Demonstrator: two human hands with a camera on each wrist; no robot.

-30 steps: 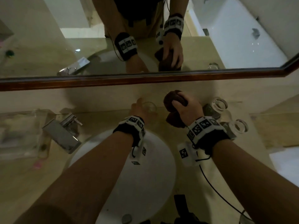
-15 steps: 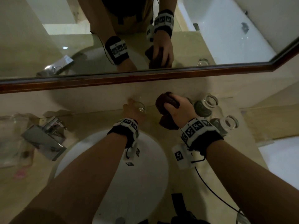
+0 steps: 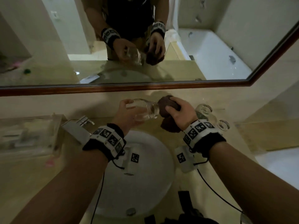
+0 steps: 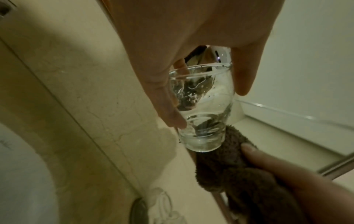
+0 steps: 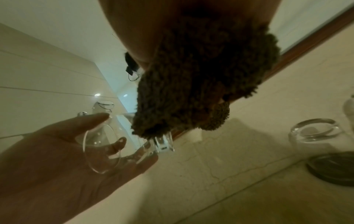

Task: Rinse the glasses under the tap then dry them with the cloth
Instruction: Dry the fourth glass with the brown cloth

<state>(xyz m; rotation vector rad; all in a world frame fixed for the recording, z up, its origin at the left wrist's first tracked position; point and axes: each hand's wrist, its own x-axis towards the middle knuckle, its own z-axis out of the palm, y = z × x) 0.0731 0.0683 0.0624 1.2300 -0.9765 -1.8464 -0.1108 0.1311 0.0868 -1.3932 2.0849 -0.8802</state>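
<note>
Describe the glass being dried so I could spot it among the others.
Above the white basin, below the mirror, the left hand holds one clear glass tipped sideways, its base against the brown cloth. The other glasses stand on the counter, untouched.

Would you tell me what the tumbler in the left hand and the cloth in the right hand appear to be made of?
Tumbler: clear glass, smooth and glossy; fingers show through it, droplets cling inside, and the base looks thick. Cloth: dark brown terry-like fabric, matte and fuzzy with a looped pile, probably cotton or microfibre.

The cloth (image 3: pixel 168 105) hides the base of the glass (image 3: pixel 144 110); counter clutter (image 3: pixel 29 136) is blurred.
</note>
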